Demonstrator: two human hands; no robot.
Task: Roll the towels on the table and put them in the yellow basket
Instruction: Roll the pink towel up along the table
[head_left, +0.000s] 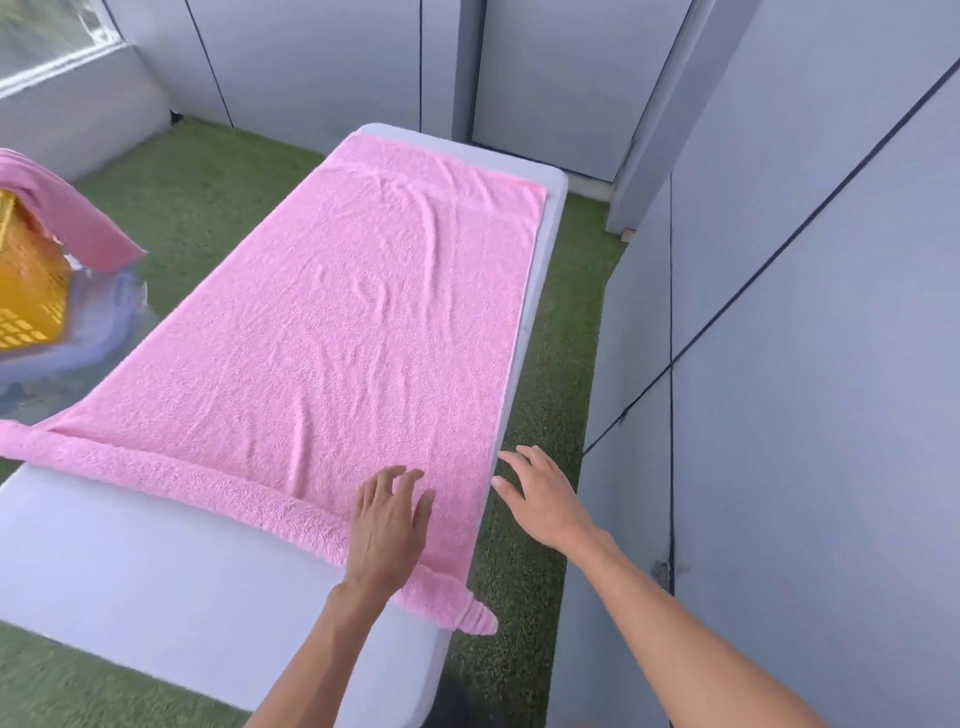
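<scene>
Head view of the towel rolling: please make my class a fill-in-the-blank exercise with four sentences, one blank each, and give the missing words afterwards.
1. The towel spread on the table is coloured ____.
2. The left hand rests flat on the rolled ____ end of the towel.
3. The right hand hovers open past the table's ____ edge.
4. A second towel hangs over the basket, which is coloured ____.

Missing words: pink; near; right; yellow
</scene>
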